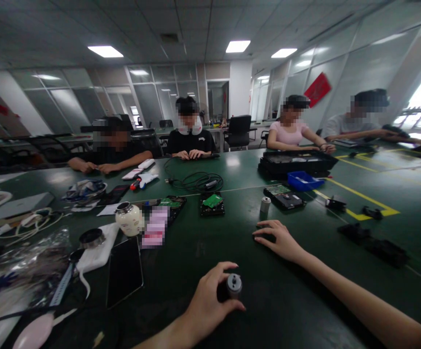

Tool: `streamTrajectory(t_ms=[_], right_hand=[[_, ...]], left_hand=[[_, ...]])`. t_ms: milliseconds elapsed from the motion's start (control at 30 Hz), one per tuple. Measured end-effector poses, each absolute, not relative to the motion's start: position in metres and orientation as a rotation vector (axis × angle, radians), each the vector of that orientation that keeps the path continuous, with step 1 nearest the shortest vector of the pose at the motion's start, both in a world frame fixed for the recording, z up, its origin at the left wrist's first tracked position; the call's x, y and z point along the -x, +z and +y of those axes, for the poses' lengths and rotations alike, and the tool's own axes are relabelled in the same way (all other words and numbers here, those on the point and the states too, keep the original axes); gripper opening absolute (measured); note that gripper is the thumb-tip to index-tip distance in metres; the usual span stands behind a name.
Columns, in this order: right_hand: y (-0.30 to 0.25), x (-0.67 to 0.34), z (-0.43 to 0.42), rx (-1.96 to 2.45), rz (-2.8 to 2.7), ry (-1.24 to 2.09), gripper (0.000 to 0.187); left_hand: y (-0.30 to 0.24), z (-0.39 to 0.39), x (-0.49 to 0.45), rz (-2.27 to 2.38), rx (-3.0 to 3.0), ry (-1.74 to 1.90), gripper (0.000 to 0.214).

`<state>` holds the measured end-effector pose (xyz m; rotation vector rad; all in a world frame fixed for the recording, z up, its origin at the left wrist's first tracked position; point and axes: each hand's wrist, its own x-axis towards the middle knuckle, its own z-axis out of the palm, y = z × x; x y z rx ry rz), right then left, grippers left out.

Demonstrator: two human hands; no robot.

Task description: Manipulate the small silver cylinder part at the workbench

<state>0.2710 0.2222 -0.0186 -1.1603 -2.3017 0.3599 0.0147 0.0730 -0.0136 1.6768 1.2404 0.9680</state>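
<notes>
My left hand [212, 296] reaches in from the bottom, with thumb and index finger curved apart around a small silver metal cylinder [234, 286]. This cylinder stands upright, its top face showing a dark centre and small holes, like a small motor. Gaps show between it and the fingertips; contact with the palm side is hard to make out. To the right, my right hand [281, 241] is low over the green table [181, 310], fingers stretched leftward and thumb apart, with nothing visible in them. Just beyond it a second silver cylinder [265, 205] stands upright.
Hard drives [285, 196], a green circuit board [212, 200] and a coiled black cable [195, 182] lie farther back. On the left are a cream jar [128, 219], a dark tablet [125, 271] and plastic bags. Black parts [373, 245] lie right. Several people sit opposite.
</notes>
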Motion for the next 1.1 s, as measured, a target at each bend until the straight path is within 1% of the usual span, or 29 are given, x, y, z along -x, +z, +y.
streamTrajectory(t_ms=[100, 267, 367, 467, 567, 733, 900, 1000, 1100], right_hand=[[-0.027, -0.276, 0.223, 1.188, -2.364, 0.351, 0.035], [-0.024, -0.273, 0.223, 1.196, -2.313, 0.382, 0.020], [-0.010, -0.262, 0.211, 1.145, -2.237, 0.431, 0.018], [0.013, -0.240, 0.179, 0.945, -2.152, 0.583, 0.016], [0.030, -0.217, 0.144, 0.730, -2.246, 0.659, 0.012], [0.030, -0.203, 0.125, 0.708, -2.383, 0.617, 0.012], [0.022, -0.205, 0.130, 0.739, -2.384, 0.606, 0.010], [0.023, -0.205, 0.130, 0.717, -2.364, 0.653, 0.013], [0.029, -0.207, 0.130, 0.733, -2.277, 0.675, 0.013]], left_hand=[[-0.010, 0.073, -0.015, 1.244, -1.683, 0.962, 0.070], [-0.008, 0.073, -0.015, 1.265, -1.696, 0.944, 0.069], [-0.009, 0.073, -0.015, 1.263, -1.695, 0.954, 0.069], [-0.010, 0.074, -0.016, 1.258, -1.694, 0.966, 0.069], [-0.010, 0.074, -0.017, 1.250, -1.711, 1.000, 0.067], [-0.012, 0.075, -0.017, 1.211, -1.731, 1.020, 0.059], [-0.011, 0.075, -0.017, 1.240, -1.771, 1.028, 0.061], [-0.010, 0.075, -0.017, 1.258, -1.817, 0.999, 0.058], [-0.013, 0.076, -0.015, 1.283, -1.837, 0.980, 0.062]])
